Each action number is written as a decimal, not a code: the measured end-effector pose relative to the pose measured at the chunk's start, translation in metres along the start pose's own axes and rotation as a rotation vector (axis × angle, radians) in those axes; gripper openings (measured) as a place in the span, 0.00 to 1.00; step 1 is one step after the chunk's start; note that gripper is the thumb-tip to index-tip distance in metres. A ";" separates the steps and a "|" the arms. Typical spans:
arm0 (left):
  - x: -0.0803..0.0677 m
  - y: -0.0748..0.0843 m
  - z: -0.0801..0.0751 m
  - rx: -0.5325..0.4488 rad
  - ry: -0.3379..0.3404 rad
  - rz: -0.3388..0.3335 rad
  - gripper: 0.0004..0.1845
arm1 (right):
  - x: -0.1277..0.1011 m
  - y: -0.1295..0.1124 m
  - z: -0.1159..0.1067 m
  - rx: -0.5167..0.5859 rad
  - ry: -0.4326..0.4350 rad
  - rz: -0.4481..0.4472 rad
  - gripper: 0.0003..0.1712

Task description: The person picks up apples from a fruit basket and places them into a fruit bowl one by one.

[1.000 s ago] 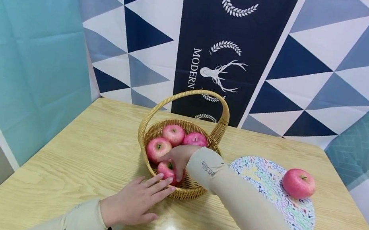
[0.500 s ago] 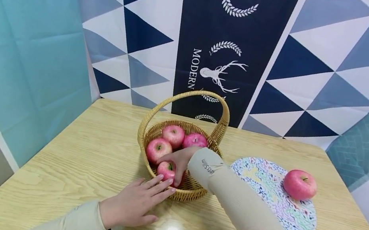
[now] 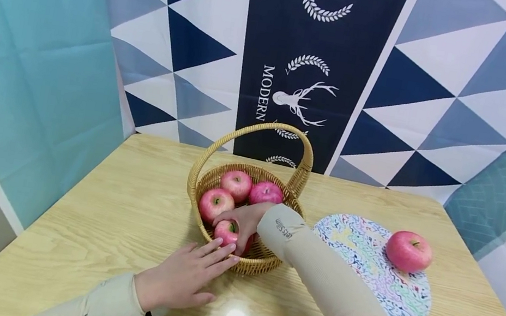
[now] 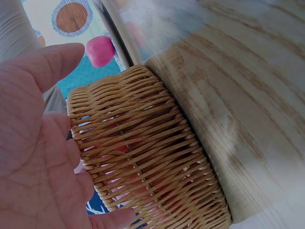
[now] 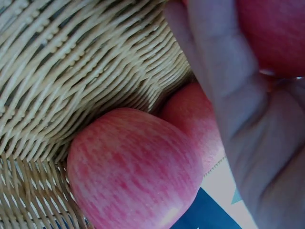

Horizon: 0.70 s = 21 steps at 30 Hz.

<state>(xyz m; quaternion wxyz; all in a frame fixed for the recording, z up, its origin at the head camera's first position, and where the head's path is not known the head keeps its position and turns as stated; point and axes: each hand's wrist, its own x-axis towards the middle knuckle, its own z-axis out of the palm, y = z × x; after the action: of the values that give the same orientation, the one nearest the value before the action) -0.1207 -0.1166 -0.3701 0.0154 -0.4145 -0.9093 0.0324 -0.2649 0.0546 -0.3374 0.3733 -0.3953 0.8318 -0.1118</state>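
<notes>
Item 1, right hand point(image 3: 244, 216): I have it reaching into the wicker basket point(image 3: 261, 261), fingers curled round the near apple point(image 3: 227, 230). Against the frames from a second ago the change is slight: the grip looks a little tighter and the whole scene has shifted a touch leftward (my head moving, I judge, not the objects). The apple has not come clear of the rim, so I read this as grip secured, lift not begun.

Item 2, left hand point(image 3: 181, 279): flat on the table point(image 3: 123, 226), fingers straight, tips against the basket's outer wall, holding nothing. Its place matches the earlier frames; I take it as steadying the basket.

Item 3, the gripped apple: pink-red with paler streaks, stem hollow upward, sitting at the basket's near edge. In the right wrist view its skin fills the top corner behind my fingers point(image 5: 224, 90).

Item 4, other apples in basket: three visible, one at left point(image 3: 215, 203), two at the back point(image 3: 236, 183) point(image 3: 265, 192).

Item 5, patterned mat point(image 3: 365, 264): right of the basket, a lone apple point(image 3: 409, 251) on its far edge.
</notes>
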 end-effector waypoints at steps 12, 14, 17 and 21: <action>-0.001 0.000 0.002 0.012 0.021 0.003 0.38 | 0.000 -0.004 -0.002 -0.028 -0.001 0.006 0.41; -0.001 0.000 0.003 0.013 0.023 0.004 0.38 | 0.000 -0.006 -0.003 -0.036 -0.008 -0.001 0.39; -0.001 0.000 0.004 0.020 0.030 0.007 0.39 | -0.001 -0.007 -0.003 -0.045 -0.009 -0.011 0.37; -0.001 0.000 0.005 0.026 0.035 0.010 0.39 | -0.003 -0.007 -0.003 -0.034 0.028 -0.011 0.38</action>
<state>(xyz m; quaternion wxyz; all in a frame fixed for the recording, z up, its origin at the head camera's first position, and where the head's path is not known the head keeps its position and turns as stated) -0.1207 -0.1176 -0.3747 0.0368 -0.4192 -0.9064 0.0371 -0.2618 0.0521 -0.3309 0.3543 -0.4044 0.8366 -0.1051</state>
